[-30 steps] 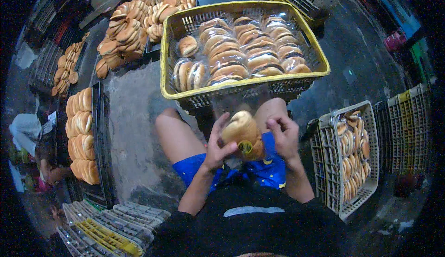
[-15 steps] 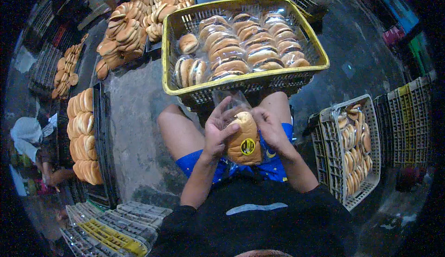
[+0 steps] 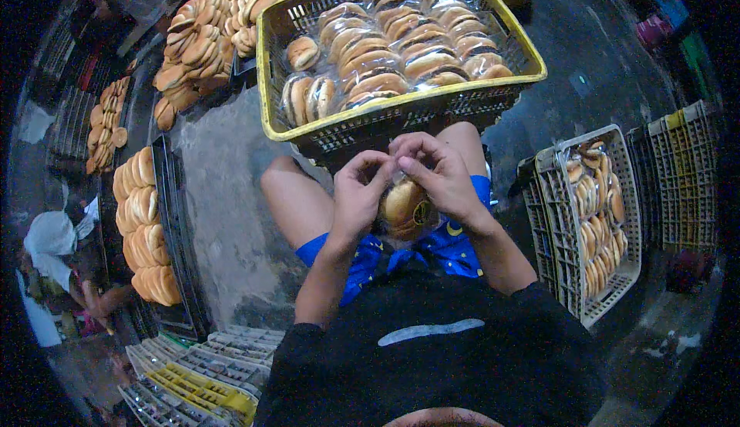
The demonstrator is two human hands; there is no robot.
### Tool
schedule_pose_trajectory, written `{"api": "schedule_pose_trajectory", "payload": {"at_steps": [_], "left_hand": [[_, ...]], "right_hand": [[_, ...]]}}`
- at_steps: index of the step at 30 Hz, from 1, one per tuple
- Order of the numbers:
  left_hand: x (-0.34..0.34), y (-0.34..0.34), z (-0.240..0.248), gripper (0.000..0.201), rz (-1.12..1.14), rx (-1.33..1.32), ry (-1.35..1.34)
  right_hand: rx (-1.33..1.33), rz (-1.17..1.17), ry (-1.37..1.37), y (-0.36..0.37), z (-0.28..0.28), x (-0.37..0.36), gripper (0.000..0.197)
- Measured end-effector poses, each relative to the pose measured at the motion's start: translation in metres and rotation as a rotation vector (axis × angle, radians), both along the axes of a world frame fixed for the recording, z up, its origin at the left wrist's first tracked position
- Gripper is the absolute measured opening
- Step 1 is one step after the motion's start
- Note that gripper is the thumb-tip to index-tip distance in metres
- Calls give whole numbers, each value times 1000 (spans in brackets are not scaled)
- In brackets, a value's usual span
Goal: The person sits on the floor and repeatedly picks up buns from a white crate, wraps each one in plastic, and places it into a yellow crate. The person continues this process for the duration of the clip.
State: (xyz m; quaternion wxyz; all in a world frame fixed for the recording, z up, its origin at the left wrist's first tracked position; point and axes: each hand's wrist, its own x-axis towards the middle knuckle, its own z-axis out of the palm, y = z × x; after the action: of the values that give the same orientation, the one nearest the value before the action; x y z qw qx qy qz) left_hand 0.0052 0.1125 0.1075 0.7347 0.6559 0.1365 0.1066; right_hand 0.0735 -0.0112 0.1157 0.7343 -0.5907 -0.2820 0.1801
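Note:
A round bun [image 3: 404, 207] in a clear plastic bag with a round sticker hangs between my hands above my lap. My left hand [image 3: 362, 188] pinches the gathered top of the bag at its left side. My right hand [image 3: 439, 169] pinches the same neck from the right, so the fingertips of both hands nearly meet. Just beyond them stands a dark crate [image 3: 401, 111] with a yellow rim, holding rows of bagged buns [image 3: 370, 65]. One bun [image 3: 302, 54] lies apart at the crate's left side.
Unbagged buns [image 3: 145, 230] sit on a black tray to the left, with larger piles of buns [image 3: 196, 49] farther back. A pale crate [image 3: 597, 226] of buns is at right beside stacked crates [image 3: 682, 188]. Another person [image 3: 65, 250] is at far left; more crates [image 3: 200, 377] stand lower left.
Both hands have moved up and closed together at the bag's mouth, which stood loose and open before. The bagged bun has tilted and now hangs below the fingers. The view has shifted slightly.

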Motion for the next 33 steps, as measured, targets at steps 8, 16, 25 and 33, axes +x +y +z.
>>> {"api": "schedule_pose_trajectory", "payload": {"at_steps": [8, 16, 25, 33], "left_hand": [[-8, 15, 9, 24, 0, 315, -139], [-17, 37, -48, 18, -484, 592, 202], [-10, 1, -67, 24, -334, 46, 108], [39, -63, -45, 21, 314, 217, -341]], "right_hand": [[-352, -53, -425, 10, 10, 0, 9], [-810, 130, -440, -4, -7, -26, 20], [-828, -12, -219, -28, -19, -23, 45], [-856, -699, 209, -94, -87, 36, 56]]}}
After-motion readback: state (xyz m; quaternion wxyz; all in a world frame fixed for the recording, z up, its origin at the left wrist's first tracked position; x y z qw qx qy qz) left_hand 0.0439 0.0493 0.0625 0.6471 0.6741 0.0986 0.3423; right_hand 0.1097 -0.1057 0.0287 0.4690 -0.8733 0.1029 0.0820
